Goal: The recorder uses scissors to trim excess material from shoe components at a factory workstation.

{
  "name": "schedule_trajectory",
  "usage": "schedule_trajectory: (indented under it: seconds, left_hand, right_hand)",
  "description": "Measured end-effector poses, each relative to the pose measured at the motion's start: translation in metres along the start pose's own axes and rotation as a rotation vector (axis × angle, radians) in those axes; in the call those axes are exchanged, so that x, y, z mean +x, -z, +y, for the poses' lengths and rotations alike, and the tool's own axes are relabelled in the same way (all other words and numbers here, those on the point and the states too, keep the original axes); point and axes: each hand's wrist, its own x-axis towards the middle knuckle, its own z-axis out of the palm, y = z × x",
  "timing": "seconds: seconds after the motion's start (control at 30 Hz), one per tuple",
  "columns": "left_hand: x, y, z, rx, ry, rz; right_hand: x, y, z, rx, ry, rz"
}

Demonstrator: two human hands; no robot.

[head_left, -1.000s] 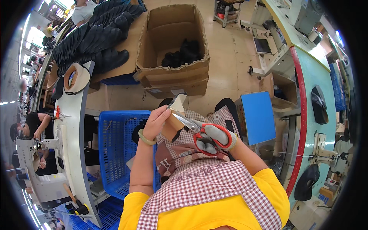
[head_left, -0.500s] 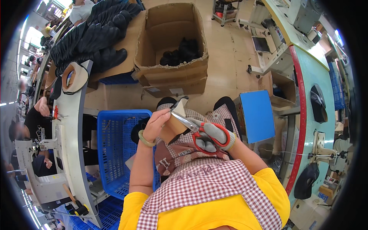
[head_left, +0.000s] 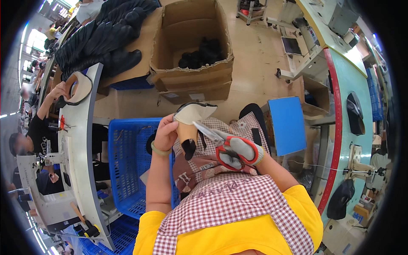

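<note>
Above the checked apron [head_left: 221, 204], a cream-and-tan piece [head_left: 185, 127] is pinched at its left edge by the left hand [head_left: 165, 134] and extends rightward from that grip; red-handled scissors [head_left: 209, 133] are gripped by the gloved right hand [head_left: 241, 148], blades just beside the piece. A blue crate [head_left: 121, 170] is noted at left, a white table [head_left: 76, 127] beyond it, and a cardboard box [head_left: 199, 83] ahead on the floor [head_left: 255, 63].

Curved cream-tan piece [head_left: 187, 131], red-handled scissors [head_left: 211, 134]

One pair of scissors [head_left: 208, 133], two cream-and-tan pieces [head_left: 193, 114], one hammer [head_left: 79, 213]
</note>
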Motion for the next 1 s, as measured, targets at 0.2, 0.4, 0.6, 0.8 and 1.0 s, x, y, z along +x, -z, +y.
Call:
schedule_trajectory:
  seconds: [0.2, 0.4, 0.6, 0.8, 1.0]
  left_hand:
    - [-0.001, 0.011, -0.014, -0.456, -0.120, 0.061]
    - [-0.002, 0.024, -0.044, -0.300, -0.433, 0.034]
    - [-0.003, 0.025, -0.052, -0.339, -0.330, 0.207]
    - [-0.002, 0.044, -0.066, 0.046, -0.218, 0.318]
    - [-0.005, 0.021, -0.078, -0.031, -0.162, 0.344]
  right_hand:
    - [0.001, 0.005, 0.017, 0.104, -0.033, 0.027]
    - [0.004, 0.021, 0.050, 0.204, -0.111, 0.043]
    - [0.000, 0.024, 0.047, 0.227, -0.144, 0.271]
    - [-0.002, 0.011, -0.036, -0.527, 0.056, 0.475]
    - [0.027, 0.061, -0.006, -0.640, 0.209, 0.933]
